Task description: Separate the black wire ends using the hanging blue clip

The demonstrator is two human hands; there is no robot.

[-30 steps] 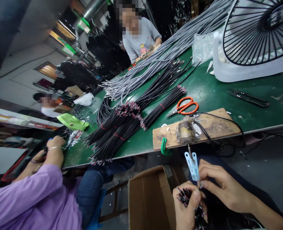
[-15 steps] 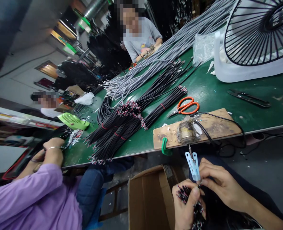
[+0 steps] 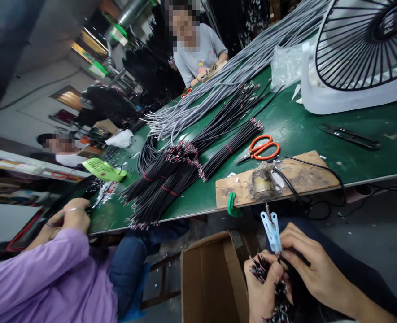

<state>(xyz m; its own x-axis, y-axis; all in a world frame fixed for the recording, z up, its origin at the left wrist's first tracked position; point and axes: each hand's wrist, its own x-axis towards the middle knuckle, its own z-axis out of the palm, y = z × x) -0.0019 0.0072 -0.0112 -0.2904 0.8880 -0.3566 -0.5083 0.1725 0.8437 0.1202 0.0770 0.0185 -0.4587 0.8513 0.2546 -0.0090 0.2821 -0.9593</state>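
Note:
My left hand point(image 3: 263, 287) is closed round a bunch of thin black cables point(image 3: 281, 305) with stripped red, white and black ends. Close by on the right, my right hand point(image 3: 306, 258) has thumb and forefinger pinched together at the lower end of a light blue clothes peg point(image 3: 271, 233). What lies between those fingertips is too small to make out. Above the peg, a thin metal tip point(image 3: 267, 208) points down from a round, grimy metal piece point(image 3: 263, 186) on a wooden board point(image 3: 306, 172).
A green clamp point(image 3: 232, 206) sits at the board's edge. On the green table point(image 3: 292, 130) lie orange-handled scissors point(image 3: 263, 148), thread snips point(image 3: 349, 136), black cable bundles point(image 3: 171, 179), grey cables point(image 3: 198, 98) and a fan point(image 3: 322, 101). A cardboard box point(image 3: 211, 278) stands below; a purple-sleeved co-worker point(image 3: 60, 278) sits left.
Both hands stay close together at the peg, with only a slight shift. The cable bunch in my left hand has turned a little. The whole view has moved slightly.

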